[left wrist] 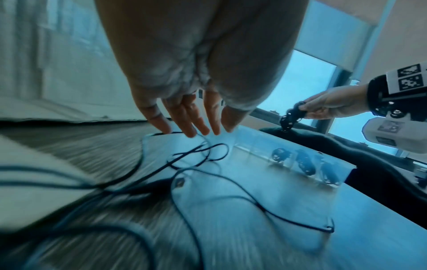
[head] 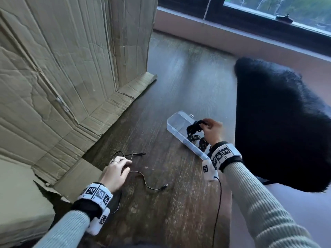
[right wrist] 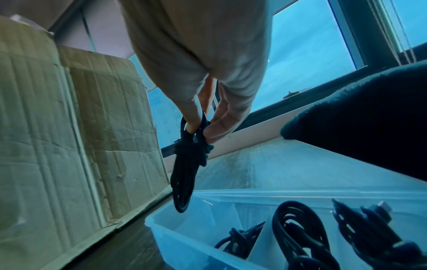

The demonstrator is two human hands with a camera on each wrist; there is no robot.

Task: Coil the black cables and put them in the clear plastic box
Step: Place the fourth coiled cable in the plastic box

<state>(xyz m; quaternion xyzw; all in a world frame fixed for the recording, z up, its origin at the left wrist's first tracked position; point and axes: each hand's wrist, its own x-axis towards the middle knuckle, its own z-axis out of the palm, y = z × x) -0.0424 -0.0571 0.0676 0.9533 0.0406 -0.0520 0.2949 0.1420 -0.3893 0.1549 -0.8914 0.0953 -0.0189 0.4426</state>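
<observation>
**Coiled cable held over the box, loose cable under your other hand**

Your right hand (head: 212,130) pinches a coiled cable (right wrist: 184,175) between thumb and fingers (right wrist: 218,126); the bundle hangs from them just above the open end of the clear box (head: 176,135). Below and beside those fingers, 3 coiled bundles (right wrist: 298,232) already lie in the box's compartments. Your left hand (head: 115,173) is spread, fingers (left wrist: 184,118) straight, their tips at a loose cable (head: 148,183) that snakes across the worktop (head: 161,212). A cardboard box (head: 62,68) stands beyond your left fingers.
</observation>
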